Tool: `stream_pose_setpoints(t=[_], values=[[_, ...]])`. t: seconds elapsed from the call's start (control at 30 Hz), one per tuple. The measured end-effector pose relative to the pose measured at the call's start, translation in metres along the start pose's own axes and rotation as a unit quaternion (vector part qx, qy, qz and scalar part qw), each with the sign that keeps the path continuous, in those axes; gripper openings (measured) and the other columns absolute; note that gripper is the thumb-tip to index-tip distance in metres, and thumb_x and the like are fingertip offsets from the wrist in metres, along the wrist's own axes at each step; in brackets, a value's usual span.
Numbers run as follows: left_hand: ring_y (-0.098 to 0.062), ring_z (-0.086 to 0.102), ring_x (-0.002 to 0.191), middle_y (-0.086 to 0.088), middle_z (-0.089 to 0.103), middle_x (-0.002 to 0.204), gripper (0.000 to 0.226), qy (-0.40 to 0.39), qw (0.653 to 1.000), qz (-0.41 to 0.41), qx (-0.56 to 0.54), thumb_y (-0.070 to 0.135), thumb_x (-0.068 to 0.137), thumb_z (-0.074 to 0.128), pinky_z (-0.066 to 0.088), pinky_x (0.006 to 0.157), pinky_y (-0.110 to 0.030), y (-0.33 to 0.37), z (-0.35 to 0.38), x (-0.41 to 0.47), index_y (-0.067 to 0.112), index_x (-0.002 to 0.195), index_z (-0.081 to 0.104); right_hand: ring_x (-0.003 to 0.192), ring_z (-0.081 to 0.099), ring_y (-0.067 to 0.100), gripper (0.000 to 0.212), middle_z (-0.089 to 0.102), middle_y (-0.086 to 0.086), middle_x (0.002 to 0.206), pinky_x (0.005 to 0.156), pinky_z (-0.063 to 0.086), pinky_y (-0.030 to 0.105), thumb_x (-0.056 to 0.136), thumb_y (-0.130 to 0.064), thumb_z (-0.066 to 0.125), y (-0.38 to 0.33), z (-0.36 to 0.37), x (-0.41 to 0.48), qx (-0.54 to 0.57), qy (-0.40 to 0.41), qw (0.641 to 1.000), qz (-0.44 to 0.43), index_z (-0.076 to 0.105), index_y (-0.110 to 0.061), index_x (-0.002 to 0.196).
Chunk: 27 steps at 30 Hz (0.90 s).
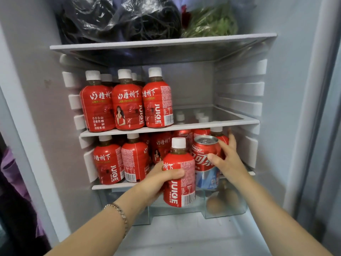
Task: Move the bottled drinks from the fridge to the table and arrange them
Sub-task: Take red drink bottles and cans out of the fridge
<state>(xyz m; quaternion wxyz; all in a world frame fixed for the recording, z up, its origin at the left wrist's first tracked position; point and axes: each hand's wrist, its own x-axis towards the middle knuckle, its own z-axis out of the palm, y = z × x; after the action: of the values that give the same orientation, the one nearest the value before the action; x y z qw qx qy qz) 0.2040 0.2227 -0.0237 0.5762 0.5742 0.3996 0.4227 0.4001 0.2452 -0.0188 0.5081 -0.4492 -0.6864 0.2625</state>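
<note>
Left hand (160,179) around juice bottle (181,193)

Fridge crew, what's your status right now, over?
Left hand grips one juice bottle, held out before the lower shelf. Right hand around the cola can, grip unclear. Can blocks rear bottles.

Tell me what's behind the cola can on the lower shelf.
A white-capped juice bottle stands behind the cola can. The can and the right hand cover most of it, and anything deeper.
</note>
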Motion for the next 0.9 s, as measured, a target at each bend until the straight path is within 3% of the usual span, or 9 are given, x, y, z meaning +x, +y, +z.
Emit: stream_pose_setpoints(t=[0.1,0.17,0.27,0.33,0.47,0.6,0.67,0.77,0.9], values=[[-0.024,0.07,0.078,-0.01,0.072,0.085,0.109,-0.027,0.991,-0.027,-0.126,0.042,0.007,0.092,0.058,0.07,-0.037,-0.005,0.004,0.012,0.01,0.105,0.057,0.139,0.022,0.018,0.081,-0.007,0.0,0.157,0.11,0.027,0.033,0.027,-0.087,0.059,0.007,-0.002,0.0,0.009,0.006,1.0,-0.002,0.044,-0.054,0.1],[-0.026,0.07,0.072,-0.014,0.072,0.079,0.107,-0.039,0.982,-0.029,-0.18,0.042,0.005,0.092,0.058,0.066,-0.038,-0.005,0.006,0.021,0.005,0.1,0.059,0.134,0.028,0.016,0.088,0.002,0.001,0.155,0.111,0.03,0.037,0.026,-0.095,0.052,0.014,-0.004,0.002,0.017,0.01,1.0,-0.01,0.048,-0.052,0.102],[-0.027,0.069,0.059,-0.017,0.07,0.07,0.094,-0.04,0.97,-0.023,-0.237,0.035,0.0,0.091,0.058,0.052,-0.035,-0.003,0.014,0.032,0.002,0.084,0.067,0.126,0.044,0.029,0.086,0.029,0.007,0.14,0.103,0.042,0.052,0.032,-0.091,0.06,0.022,-0.008,0.006,0.082,0.017,0.996,-0.032,0.058,-0.04,0.101],[-0.027,0.068,0.055,-0.017,0.069,0.066,0.088,-0.048,0.965,-0.027,-0.256,0.033,-0.005,0.09,0.057,0.048,-0.034,-0.002,0.019,0.035,0.001,0.075,0.07,0.118,0.051,0.033,0.084,0.039,0.005,0.127,0.095,0.048,0.047,0.03,-0.088,0.064,0.024,-0.011,0.007,0.138,0.02,0.99,-0.039,0.063,-0.036,0.095],[-0.025,0.068,0.053,-0.015,0.069,0.064,0.073,-0.085,0.959,-0.026,-0.269,0.033,-0.003,0.091,0.057,0.048,-0.033,-0.006,0.031,0.043,0.004,0.062,0.075,0.093,0.064,0.027,0.089,0.055,0.023,0.115,0.076,0.055,0.031,0.027,-0.077,0.075,0.029,-0.021,0.008,0.249,0.016,0.968,-0.033,0.066,-0.018,0.092],[-0.027,0.068,0.059,-0.017,0.069,0.071,0.079,-0.108,0.961,-0.016,-0.254,0.035,0.001,0.092,0.058,0.054,-0.034,-0.011,0.036,0.052,0.004,0.072,0.074,0.065,0.07,0.019,0.1,0.073,0.007,0.075,0.058,0.058,0.028,0.022,-0.064,0.085,0.028,-0.03,0.005,0.375,-0.021,0.927,0.024,0.057,-0.005,0.097],[-0.026,0.069,0.06,-0.015,0.069,0.071,0.076,-0.128,0.961,-0.002,-0.244,0.037,0.004,0.093,0.059,0.056,-0.033,-0.007,0.035,0.053,0.005,0.07,0.076,0.06,0.07,0.02,0.095,0.072,0.008,0.07,0.054,0.057,0.028,0.017,-0.062,0.086,0.021,-0.029,0.001,0.418,-0.029,0.906,0.05,0.063,-0.006,0.09],[-0.023,0.069,0.06,-0.012,0.07,0.069,0.074,-0.155,0.963,0.003,-0.222,0.04,0.008,0.093,0.058,0.056,-0.031,0.002,0.035,0.049,0.007,0.072,0.076,0.051,0.067,0.016,0.071,0.07,0.006,0.059,0.047,0.055,0.024,0.006,-0.057,0.085,0.008,-0.022,-0.005,0.5,0.005,0.863,0.07,0.075,-0.012,0.06],[-0.022,0.07,0.066,-0.012,0.071,0.076,0.102,-0.147,0.974,-0.036,-0.171,0.042,0.008,0.092,0.058,0.059,-0.031,0.002,0.036,0.049,0.005,0.098,0.059,0.044,0.064,0.014,0.067,0.066,0.002,0.051,0.042,0.052,0.021,-0.005,-0.053,0.081,0.006,-0.019,-0.014,0.599,0.083,0.791,0.089,0.071,-0.012,0.047]])
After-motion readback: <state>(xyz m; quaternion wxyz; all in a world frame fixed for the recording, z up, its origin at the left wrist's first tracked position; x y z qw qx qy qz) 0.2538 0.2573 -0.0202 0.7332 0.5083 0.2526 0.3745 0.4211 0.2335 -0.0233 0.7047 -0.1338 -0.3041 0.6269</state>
